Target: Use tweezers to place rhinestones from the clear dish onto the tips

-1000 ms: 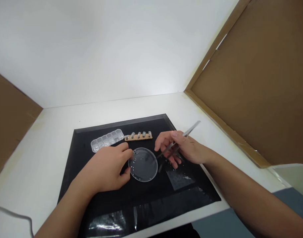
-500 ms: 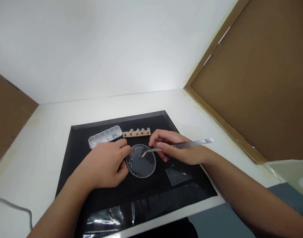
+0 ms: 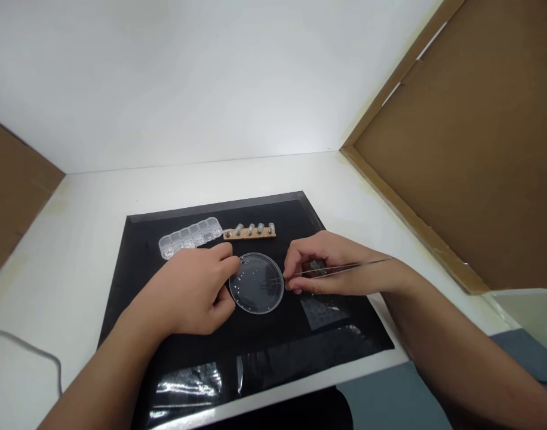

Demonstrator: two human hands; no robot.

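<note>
A clear round dish (image 3: 256, 312) with several tiny pale bits in it lies on a black mat (image 3: 273, 343). My left hand (image 3: 195, 289) is closed at the dish's left rim, its curled fingers and thumb gripping the edge. Tweezers (image 3: 352, 268) are pinched in my right hand (image 3: 320, 263), just right of the dish. Their two prongs show apart along the palm, and the thin tips reach over the dish's right part, where they are hard to make out. Whether the tips hold a bit cannot be seen.
Behind the dish are a clear compartment box (image 3: 190, 236) with sparkling bits and a tan strip (image 3: 251, 233) bearing several small nail tips. A transparent sheet (image 3: 322, 312) lies right of the dish. Cardboard panels (image 3: 470, 149) flank the white table (image 3: 76, 239); a grey cable (image 3: 36, 351) runs at left.
My right hand has shifted slightly right and turned the tweezers, so both prongs now show edge-on. My left hand stays at the dish. The whole view has shifted slightly.
</note>
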